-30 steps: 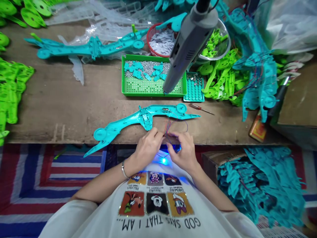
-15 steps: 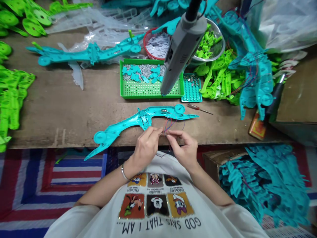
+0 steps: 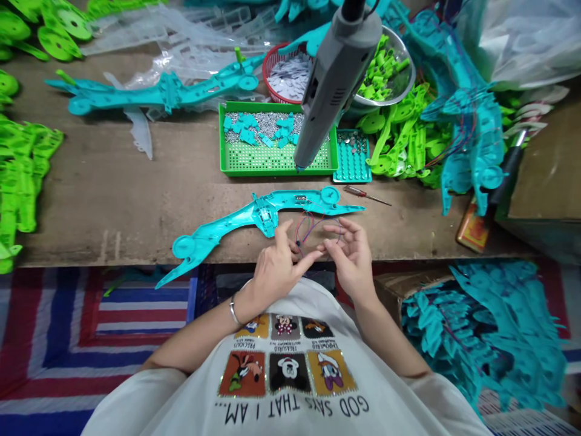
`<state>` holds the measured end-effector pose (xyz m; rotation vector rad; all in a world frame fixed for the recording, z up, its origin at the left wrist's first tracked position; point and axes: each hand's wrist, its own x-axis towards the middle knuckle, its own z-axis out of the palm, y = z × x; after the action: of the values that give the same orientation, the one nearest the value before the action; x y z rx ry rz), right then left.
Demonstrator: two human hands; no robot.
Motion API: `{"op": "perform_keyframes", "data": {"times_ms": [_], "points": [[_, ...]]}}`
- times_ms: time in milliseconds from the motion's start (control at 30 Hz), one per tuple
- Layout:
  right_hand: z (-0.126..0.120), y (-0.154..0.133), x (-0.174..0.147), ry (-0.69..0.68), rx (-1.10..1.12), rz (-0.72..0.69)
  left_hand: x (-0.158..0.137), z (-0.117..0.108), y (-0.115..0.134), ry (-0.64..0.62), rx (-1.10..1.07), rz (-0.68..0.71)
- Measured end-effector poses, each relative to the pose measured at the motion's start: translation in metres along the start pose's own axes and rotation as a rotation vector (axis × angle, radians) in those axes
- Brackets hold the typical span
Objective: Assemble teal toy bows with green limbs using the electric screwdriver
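A turquoise plastic bow-shaped shell point(image 3: 227, 224) lies on the table with its hollow side up, a metal contact in its right arm. Thin red and blue wires point(image 3: 308, 229) run from that arm in loose loops, with a small dark part at (their lower end) beside my hands. My left hand point(image 3: 276, 266) is open, its index finger raised and thumb stretched towards the right fingertips. My right hand point(image 3: 354, 257) pinches the wires between thumb and index finger, the other fingers spread. The exact spot gripped is partly hidden.
A grey electric screwdriver point(image 3: 338, 91) hangs over a green tray point(image 3: 279, 169) of screws and turquoise pieces. A small screwdriver point(image 3: 367, 195) lies right of the shell. Turquoise shells point(image 3: 472, 127) and lime-green parts point(image 3: 403, 139) pile up at right; a box point(image 3: 390, 290) stands below.
Both hands were pinching the wires close together. My left fingers have since spread and let go, while my right hand has shifted slightly right and its outer fingers have opened out.
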<state>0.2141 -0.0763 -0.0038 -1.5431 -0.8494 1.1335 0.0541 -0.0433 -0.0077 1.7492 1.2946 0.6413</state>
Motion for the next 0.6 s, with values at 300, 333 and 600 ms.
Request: {"op": "perform_keyframes", "data": {"times_ms": [300,333,600], "points": [[-0.014,-0.009,0.003,0.009,0.019,0.011,0.009,-0.010,-0.008,-0.031,-0.400,-0.146],[-0.017,-0.007,0.003,-0.005,0.001,0.026,0.009,-0.014,-0.009,-0.043,-0.448,-0.169],[-0.028,-0.001,-0.010,-0.132,-0.075,0.126,-0.016,-0.035,-0.012,-0.349,-0.186,-0.227]]}}
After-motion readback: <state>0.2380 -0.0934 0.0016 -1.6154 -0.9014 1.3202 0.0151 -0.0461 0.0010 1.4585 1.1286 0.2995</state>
